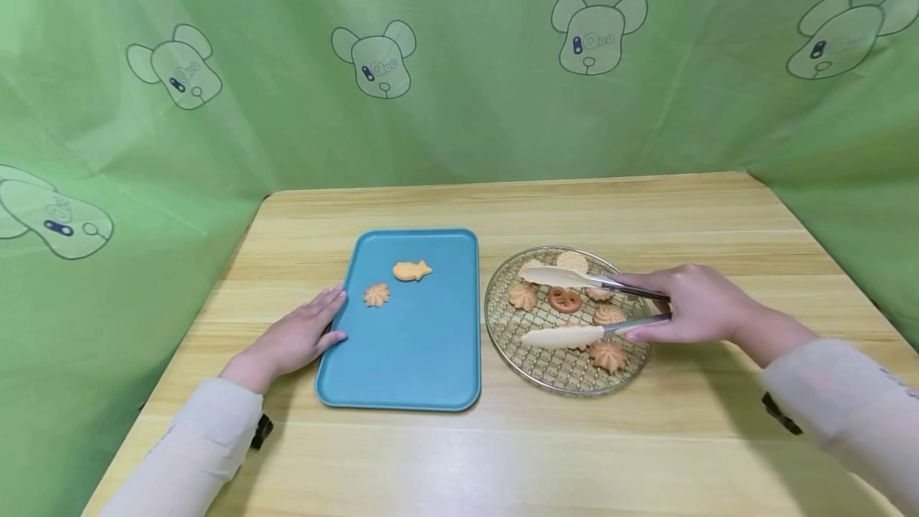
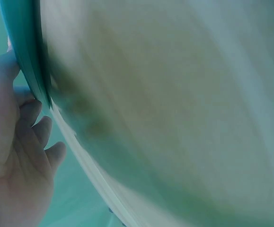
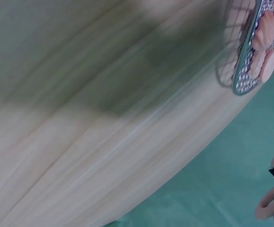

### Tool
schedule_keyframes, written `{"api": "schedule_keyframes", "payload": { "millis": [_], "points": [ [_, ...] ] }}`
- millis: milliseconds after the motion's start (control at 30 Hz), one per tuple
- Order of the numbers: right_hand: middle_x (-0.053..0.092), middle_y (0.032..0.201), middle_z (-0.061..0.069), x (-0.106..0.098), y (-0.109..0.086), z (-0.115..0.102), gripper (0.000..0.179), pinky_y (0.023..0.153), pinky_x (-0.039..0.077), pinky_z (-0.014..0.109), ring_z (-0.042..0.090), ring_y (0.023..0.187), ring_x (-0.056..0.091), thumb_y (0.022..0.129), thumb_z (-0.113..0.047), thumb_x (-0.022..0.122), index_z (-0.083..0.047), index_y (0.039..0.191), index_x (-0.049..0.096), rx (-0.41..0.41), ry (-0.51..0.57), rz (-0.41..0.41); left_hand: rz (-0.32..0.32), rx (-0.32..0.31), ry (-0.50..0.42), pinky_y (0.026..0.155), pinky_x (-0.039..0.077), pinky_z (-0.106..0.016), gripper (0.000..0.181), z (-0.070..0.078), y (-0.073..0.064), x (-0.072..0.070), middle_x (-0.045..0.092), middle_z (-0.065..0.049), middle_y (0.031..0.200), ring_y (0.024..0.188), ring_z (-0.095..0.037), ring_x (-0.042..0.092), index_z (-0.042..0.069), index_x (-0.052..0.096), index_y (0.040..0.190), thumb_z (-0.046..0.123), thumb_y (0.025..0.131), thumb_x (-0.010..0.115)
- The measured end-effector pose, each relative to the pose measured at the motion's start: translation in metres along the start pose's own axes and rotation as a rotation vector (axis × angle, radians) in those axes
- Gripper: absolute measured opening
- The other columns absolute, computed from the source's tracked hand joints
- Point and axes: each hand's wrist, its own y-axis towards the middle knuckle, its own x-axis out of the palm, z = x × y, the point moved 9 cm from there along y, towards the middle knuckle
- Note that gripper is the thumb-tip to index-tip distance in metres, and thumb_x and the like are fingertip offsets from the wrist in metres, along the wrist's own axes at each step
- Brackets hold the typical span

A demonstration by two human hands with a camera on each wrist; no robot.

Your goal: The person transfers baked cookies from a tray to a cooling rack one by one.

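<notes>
My left hand (image 1: 301,335) lies with fingers extended along the left rim of a blue tray (image 1: 416,357); the left wrist view also has this hand (image 2: 21,151) at the tray's edge. On the tray are a fish-shaped cookie (image 1: 412,270) and a flower-shaped cookie (image 1: 376,294). With my right hand (image 1: 700,305) I grip tongs (image 1: 563,337) with pale tips, spread wide over a round wire rack (image 1: 534,377). Between the tips shows a brown pretzel-shaped cookie (image 1: 565,300), beside another flower-shaped cookie (image 1: 522,297). The tongs partly cover other cookies.
Also on the rack are a round cookie (image 1: 572,262) at the back and a ridged cookie (image 1: 608,357) at the front right. The rack stands right of the tray on a wooden table (image 1: 546,453). Green curtains (image 1: 474,126) enclose the back and sides.
</notes>
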Motion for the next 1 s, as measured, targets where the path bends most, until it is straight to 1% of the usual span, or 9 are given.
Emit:
{"api": "schedule_keyframes", "payload": {
  "millis": [100, 133, 267, 400, 533, 633, 833, 933, 1000],
  "points": [
    [0.065, 0.073, -0.005, 0.006, 0.009, -0.005, 0.079, 0.048, 0.040, 0.022, -0.003, 0.045, 0.034, 0.066, -0.054, 0.081, -0.006, 0.127, 0.062, 0.006, 0.001, -0.014, 0.001, 0.000, 0.002, 0.111, 0.022, -0.052, 0.065, -0.001, 0.000, 0.000, 0.021, -0.020, 0.154, 0.140, -0.037, 0.021, -0.004, 0.025, 0.148, 0.031, 0.100, 0.052],
    [0.065, 0.073, -0.004, 0.008, 0.013, -0.006, 0.080, 0.047, 0.038, 0.021, -0.003, 0.043, 0.030, 0.067, -0.055, 0.080, -0.006, 0.128, 0.061, 0.014, 0.005, -0.022, 0.000, 0.000, 0.000, 0.111, 0.022, -0.052, 0.066, -0.001, 0.000, 0.000, 0.021, -0.020, 0.154, 0.140, -0.037, 0.021, -0.004, 0.025, 0.148, 0.031, 0.100, 0.052],
    [0.070, 0.087, 0.007, 0.016, 0.026, -0.011, 0.084, 0.050, 0.042, 0.023, -0.001, 0.043, 0.032, 0.069, -0.060, 0.076, -0.006, 0.130, 0.059, 0.053, -0.009, -0.050, -0.001, 0.000, -0.002, 0.111, 0.022, -0.052, 0.066, -0.002, 0.000, 0.001, 0.021, -0.019, 0.154, 0.140, -0.036, 0.020, -0.004, 0.025, 0.148, 0.032, 0.100, 0.051],
    [0.057, 0.064, -0.002, 0.025, 0.040, -0.014, 0.087, 0.047, 0.040, 0.024, 0.003, 0.043, 0.032, 0.070, -0.064, 0.073, -0.005, 0.132, 0.057, 0.092, -0.004, -0.096, -0.005, -0.005, -0.003, 0.111, 0.022, -0.052, 0.066, -0.002, 0.000, 0.002, 0.020, -0.019, 0.155, 0.140, -0.036, 0.019, -0.003, 0.024, 0.149, 0.033, 0.100, 0.051],
    [0.051, 0.058, -0.003, 0.032, 0.053, -0.020, 0.089, 0.045, 0.039, 0.024, 0.004, 0.041, 0.031, 0.071, -0.067, 0.070, -0.007, 0.134, 0.056, 0.102, 0.001, -0.116, -0.004, -0.005, -0.005, 0.111, 0.022, -0.052, 0.066, -0.002, 0.000, 0.002, 0.020, -0.019, 0.155, 0.140, -0.036, 0.019, -0.003, 0.024, 0.149, 0.033, 0.100, 0.050],
    [0.059, 0.066, -0.001, 0.037, 0.063, -0.025, 0.089, 0.047, 0.040, 0.024, 0.005, 0.042, 0.034, 0.071, -0.069, 0.068, -0.008, 0.135, 0.055, 0.103, -0.005, -0.127, -0.004, -0.003, -0.006, 0.111, 0.022, -0.052, 0.066, -0.002, 0.001, 0.002, 0.020, -0.019, 0.155, 0.140, -0.036, 0.020, -0.003, 0.024, 0.149, 0.033, 0.100, 0.050],
    [0.042, 0.054, -0.005, 0.045, 0.081, -0.036, 0.091, 0.043, 0.037, 0.026, 0.006, 0.040, 0.030, 0.073, -0.069, 0.067, -0.009, 0.139, 0.051, 0.110, 0.006, -0.168, -0.005, -0.004, 0.000, 0.111, 0.022, -0.051, 0.066, -0.002, 0.001, 0.002, 0.019, -0.018, 0.155, 0.140, -0.036, 0.020, -0.003, 0.024, 0.149, 0.033, 0.100, 0.051],
    [0.052, 0.061, -0.003, 0.047, 0.090, -0.041, 0.090, 0.044, 0.038, 0.026, 0.007, 0.040, 0.033, 0.073, -0.069, 0.066, -0.008, 0.138, 0.051, 0.101, 0.005, -0.164, -0.007, -0.004, -0.001, 0.111, 0.022, -0.051, 0.067, -0.002, 0.001, 0.002, 0.020, -0.018, 0.155, 0.140, -0.036, 0.020, -0.003, 0.024, 0.149, 0.033, 0.100, 0.051],
    [0.063, 0.073, 0.002, 0.048, 0.097, -0.043, 0.090, 0.046, 0.040, 0.027, 0.008, 0.042, 0.035, 0.073, -0.069, 0.067, -0.008, 0.138, 0.052, 0.097, -0.001, -0.159, -0.009, -0.006, -0.003, 0.111, 0.022, -0.051, 0.067, -0.003, 0.001, 0.002, 0.020, -0.018, 0.155, 0.140, -0.036, 0.020, -0.003, 0.024, 0.149, 0.033, 0.100, 0.051]
  ]
}}
